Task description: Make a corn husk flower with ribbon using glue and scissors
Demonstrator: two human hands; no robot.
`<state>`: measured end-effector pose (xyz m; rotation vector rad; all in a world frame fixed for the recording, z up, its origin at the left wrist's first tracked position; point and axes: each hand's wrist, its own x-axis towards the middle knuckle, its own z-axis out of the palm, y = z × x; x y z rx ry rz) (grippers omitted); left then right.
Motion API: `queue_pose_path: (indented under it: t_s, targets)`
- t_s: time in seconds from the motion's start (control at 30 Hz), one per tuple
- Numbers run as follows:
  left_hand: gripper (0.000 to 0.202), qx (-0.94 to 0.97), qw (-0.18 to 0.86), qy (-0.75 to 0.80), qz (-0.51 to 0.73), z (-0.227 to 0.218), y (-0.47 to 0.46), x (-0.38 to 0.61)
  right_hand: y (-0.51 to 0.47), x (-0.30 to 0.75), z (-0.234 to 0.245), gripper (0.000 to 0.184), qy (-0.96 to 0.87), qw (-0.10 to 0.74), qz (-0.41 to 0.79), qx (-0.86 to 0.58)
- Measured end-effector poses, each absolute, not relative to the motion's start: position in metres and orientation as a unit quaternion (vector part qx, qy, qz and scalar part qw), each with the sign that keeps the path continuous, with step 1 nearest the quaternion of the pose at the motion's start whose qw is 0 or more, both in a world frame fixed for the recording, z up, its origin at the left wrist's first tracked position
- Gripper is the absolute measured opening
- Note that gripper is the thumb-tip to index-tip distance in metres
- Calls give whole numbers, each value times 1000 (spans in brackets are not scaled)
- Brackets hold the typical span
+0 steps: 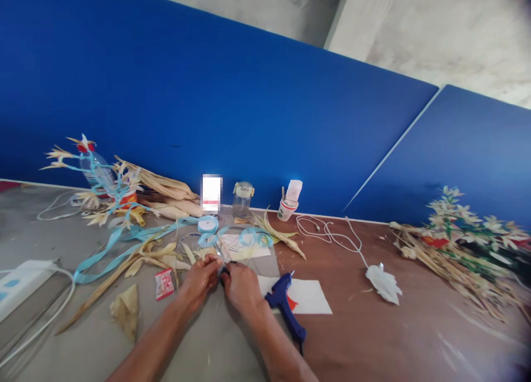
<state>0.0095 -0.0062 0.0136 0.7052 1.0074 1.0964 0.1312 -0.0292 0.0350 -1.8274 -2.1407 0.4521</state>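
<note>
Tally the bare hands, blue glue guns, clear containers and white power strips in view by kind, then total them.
Bare hands: 2 (left hand, right hand)
Blue plastic glue gun: 1
Clear containers: 2 (red-capped plastic bottle, lidded jar)
White power strip: 1
Total: 6

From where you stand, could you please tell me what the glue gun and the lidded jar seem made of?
Glue gun: probably smooth, hard plastic, by its evenly blue, moulded look. Lidded jar: clear glass or plastic, its wall being transparent; I cannot tell which.

A grey and brown table (352,343) carries a white power strip (25,284); a red packet (165,284); dried husks (125,311).
</note>
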Motion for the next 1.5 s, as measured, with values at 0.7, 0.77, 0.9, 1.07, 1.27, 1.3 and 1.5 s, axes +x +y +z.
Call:
queue_pose_path:
  t_s: [0.7, 0.77, 0.9, 1.07, 1.27, 1.3, 1.5]
  targets:
    - [32, 283, 689, 447, 495, 10, -3, 11, -25, 144, 32, 27, -704, 299, 213, -608]
    - [32, 277, 694, 437, 500, 11, -5, 13, -25, 139, 29, 31, -660, 365, 272, -598]
    - [31, 281, 709, 407, 503, 11, -8, 15, -22, 130, 22, 20, -552, 438, 418, -574]
    - [31, 285, 717, 394, 500, 13, -10, 13, -20, 129, 16, 16, -472, 490, 481, -553]
    - [33, 278, 714, 402, 501, 19, -10, 11, -22, 136, 17, 17, -505, 487, 444, -558]
    - [33, 276, 713, 403, 504, 20, -10, 11, -23, 137, 18, 17, -517, 482, 434, -559]
    - [32, 260, 715, 395, 515, 23, -10, 12, -23, 141, 22, 14, -545, 468, 415, -558]
